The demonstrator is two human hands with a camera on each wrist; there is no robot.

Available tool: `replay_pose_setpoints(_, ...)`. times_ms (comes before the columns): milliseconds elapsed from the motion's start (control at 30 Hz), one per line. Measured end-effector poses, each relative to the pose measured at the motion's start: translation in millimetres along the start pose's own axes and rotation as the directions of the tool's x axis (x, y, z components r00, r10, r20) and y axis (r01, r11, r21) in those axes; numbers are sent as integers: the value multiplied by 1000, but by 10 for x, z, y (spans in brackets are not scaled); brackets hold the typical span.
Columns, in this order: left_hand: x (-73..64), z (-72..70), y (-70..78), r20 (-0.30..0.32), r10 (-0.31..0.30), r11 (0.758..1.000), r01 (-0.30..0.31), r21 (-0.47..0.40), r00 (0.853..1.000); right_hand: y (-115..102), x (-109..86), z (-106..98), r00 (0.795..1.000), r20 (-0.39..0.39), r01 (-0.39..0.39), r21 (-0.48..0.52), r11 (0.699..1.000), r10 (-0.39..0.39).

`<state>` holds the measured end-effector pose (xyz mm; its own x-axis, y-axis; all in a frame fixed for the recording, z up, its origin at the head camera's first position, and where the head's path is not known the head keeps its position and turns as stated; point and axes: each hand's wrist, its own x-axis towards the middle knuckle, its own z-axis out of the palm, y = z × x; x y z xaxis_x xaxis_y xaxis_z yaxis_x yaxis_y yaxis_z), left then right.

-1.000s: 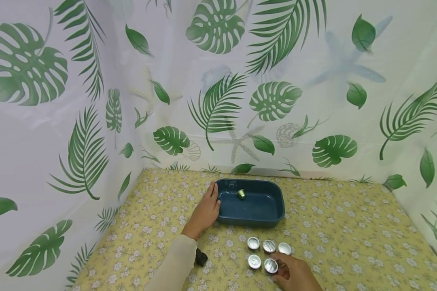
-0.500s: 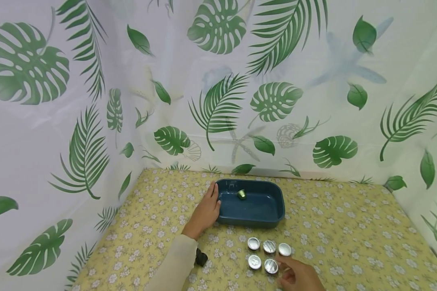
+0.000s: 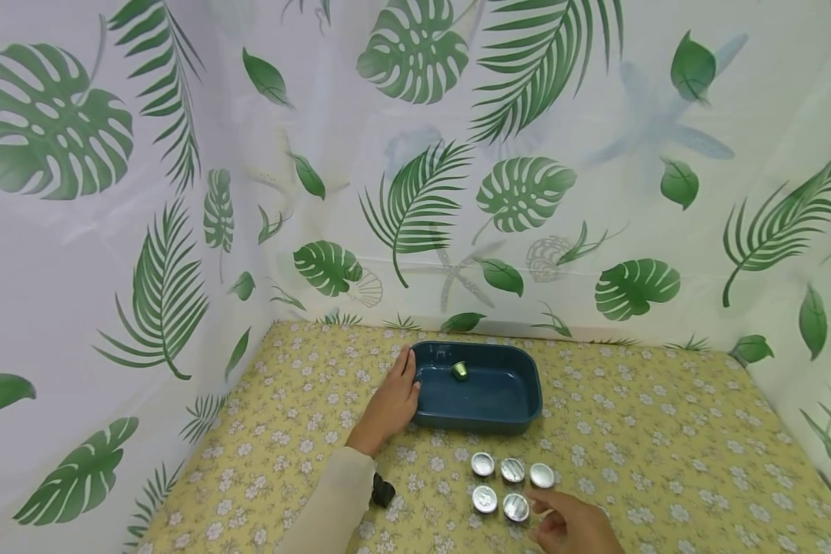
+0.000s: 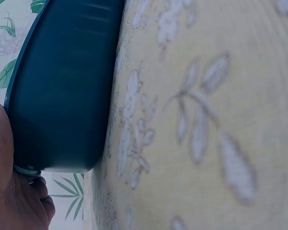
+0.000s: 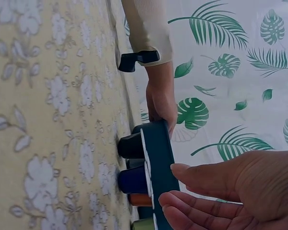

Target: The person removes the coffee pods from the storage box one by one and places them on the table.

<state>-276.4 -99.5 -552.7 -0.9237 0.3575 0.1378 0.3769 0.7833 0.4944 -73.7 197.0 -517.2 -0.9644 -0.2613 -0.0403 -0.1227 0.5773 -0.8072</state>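
Note:
A dark blue rectangular baking dish (image 3: 478,424) stands on the cloth, with one green coffee capsule (image 3: 460,371) lying tipped inside. My left hand (image 3: 391,396) holds the dish's left end, thumb at the rim and fingers against the outer wall. In front of the dish, several coffee capsules stand foil side up in two rows. My right hand (image 3: 573,525) is just right of the front-right capsule (image 3: 515,507), fingers loosely bent and holding nothing. Seen from the right wrist, the capsule sides include a blue capsule (image 5: 133,180) and an orange capsule (image 5: 140,199).
A yellow floral cloth (image 3: 665,431) covers the table. White leaf-printed sheeting (image 3: 568,231) rises behind it and at both sides. A black strap piece (image 3: 383,490) sits at the left sleeve (image 3: 332,500).
My right hand has drawn back a little to the right from the front-right capsule, which its fingers were touching. The left hand, dish and capsules keep their places.

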Motion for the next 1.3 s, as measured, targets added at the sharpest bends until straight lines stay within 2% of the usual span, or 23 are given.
replay_pose_setpoints(100,-2,-5,7,-5,5,1000,-5,-2,1000,-43,3,-24,1000,-11,25,-17,1000,-25)
replay_pose_setpoints(333,-9,-7,11,-8,7,1000,-7,-2,1000,-121,63,-104,1000,7,23,-30,999,-23)
replay_pose_setpoints(533,-2,-1,-5,2,9,1000,-9,-5,1000,-190,123,-157,996,2,93,-86,992,-94)
replay_pose_setpoints(833,-2,-7,-7,8,10,1000,-10,-4,1000,-334,229,-241,994,-21,100,-136,986,-103)
replay_pose_setpoints(967,-1,1,-19,10,8,1000,-8,-1,1000,-339,325,-271,995,-1,100,-112,989,-100)
replay_pose_setpoints(1200,-6,11,-31,9,11,1000,-11,-5,1000,-323,466,-266,985,-105,123,-136,983,-138)
replay_pose_setpoints(1300,-2,21,-35,8,10,1000,-10,-8,1000,-333,524,-277,979,-125,144,-143,979,-162)
